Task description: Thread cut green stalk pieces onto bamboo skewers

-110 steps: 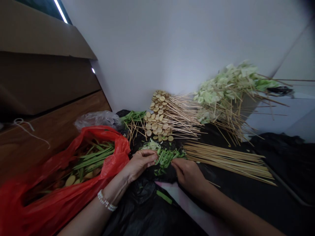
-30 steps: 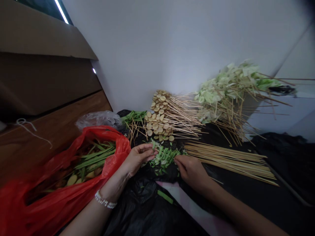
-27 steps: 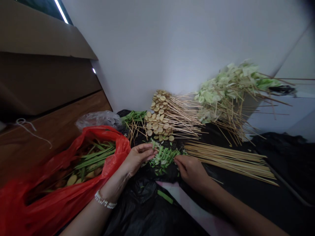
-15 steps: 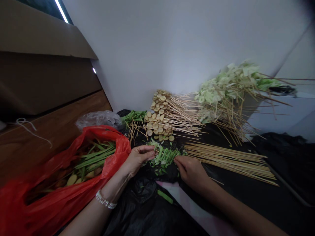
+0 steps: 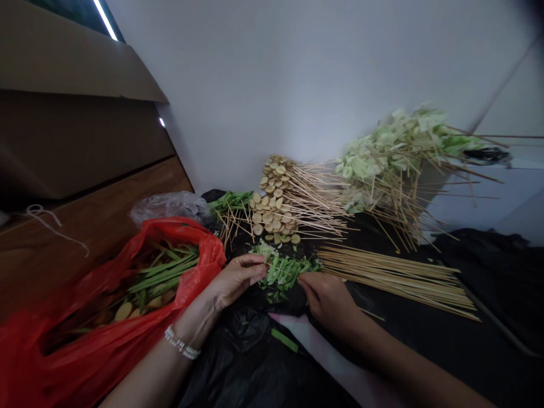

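Observation:
Both of my hands work low over a small heap of cut green bean pieces [image 5: 284, 272]. My left hand [image 5: 238, 277], with a beaded bracelet at the wrist, pinches at the left end of a row of these pieces. My right hand [image 5: 329, 297] has its fingers closed at the right end. A thin bamboo skewer [image 5: 372, 314] shows behind my right hand, in line with both fingertips; its middle is hidden among the pieces. I cannot tell how many pieces are threaded on it. Pale chopped scraps [image 5: 263, 248] lie beyond my left fingertips.
Left stands a red plastic bag [image 5: 204, 241] holding long beans and potato slices. Behind are skewered potato slices [image 5: 274, 212], skewered green beans [image 5: 232, 201] and skewered cabbage [image 5: 391, 141]. Loose bamboo skewers [image 5: 399, 283] lie right. One bean piece [image 5: 284, 340] rests on black plastic [image 5: 250, 362].
Both hands have shifted very slightly left, still pinched at either end of the bean pieces. Nothing else has visibly moved.

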Demonstrator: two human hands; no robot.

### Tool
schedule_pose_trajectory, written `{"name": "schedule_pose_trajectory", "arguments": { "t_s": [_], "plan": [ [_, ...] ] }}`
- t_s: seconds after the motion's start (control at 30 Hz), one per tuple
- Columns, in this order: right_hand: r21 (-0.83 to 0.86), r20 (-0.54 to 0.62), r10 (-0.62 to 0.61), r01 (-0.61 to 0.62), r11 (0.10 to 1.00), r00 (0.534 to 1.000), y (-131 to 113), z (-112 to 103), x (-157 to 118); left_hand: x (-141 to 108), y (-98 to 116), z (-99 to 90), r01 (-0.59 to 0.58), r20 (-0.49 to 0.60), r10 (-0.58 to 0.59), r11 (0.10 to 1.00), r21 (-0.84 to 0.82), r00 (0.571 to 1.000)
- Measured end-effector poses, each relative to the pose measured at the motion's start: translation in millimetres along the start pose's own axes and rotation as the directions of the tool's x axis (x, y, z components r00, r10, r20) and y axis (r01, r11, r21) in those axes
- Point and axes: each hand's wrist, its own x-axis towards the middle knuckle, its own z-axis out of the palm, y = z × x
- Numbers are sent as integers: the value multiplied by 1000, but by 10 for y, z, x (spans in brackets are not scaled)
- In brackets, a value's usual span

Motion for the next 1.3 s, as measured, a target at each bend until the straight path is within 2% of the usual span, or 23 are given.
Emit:
{"name": "schedule_pose_trajectory", "arguments": {
  "t_s": [0.17,0.37,0.43,0.5,0.57,0.67,0.73,0.8,0.83,0.9,0.97,1.07,1.13,1.2,1.3],
  "plan": [
    [12,-1,-3,3,1000,1000,-31,9,-1,-9,-38,46,14,13,-14,999,47,1000],
    [35,-48,-29,30,999,998,12,-36,39,-67,-41,111,-62,35,60,996,60,998],
    [41,-91,-23,27,999,996,70,-89,65,-64,-41,116,-115,68,107,983,140,992],
    [34,-167,5,0,999,986,134,-146,89,-39,-53,110,-220,101,198,931,291,975],
    [36,-219,22,-15,999,975,185,-190,108,-7,-75,99,-348,158,311,810,472,937],
    [41,-230,31,-22,999,973,218,-214,121,0,-117,105,-538,356,416,499,680,836],
    [37,-224,38,-31,999,974,220,-211,124,-33,-146,135,-633,526,389,236,737,757],
    [31,-221,43,-37,999,974,217,-204,125,-71,-181,174,-669,637,298,8,743,711],
    [30,-220,44,-39,999,974,216,-202,126,-83,-201,190,-668,662,254,-75,741,706],
    [32,-212,44,-37,999,976,213,-201,127,-83,-241,207,-652,670,216,-160,742,710],
    [34,-208,43,-37,999,977,211,-204,127,-51,-267,195,-640,654,247,-146,754,715],
    [27,-217,38,-33,999,975,211,-208,126,12,-254,137,-642,590,387,9,766,709],
    [25,-213,35,-30,999,976,215,-208,124,35,-216,91,-619,482,511,134,774,712],
    [26,-205,36,-31,999,978,221,-202,121,36,-177,57,-568,329,597,267,779,732],
    [34,-196,41,-35,999,980,224,-186,113,18,-142,51,-516,139,614,496,698,777]
  ]
}}
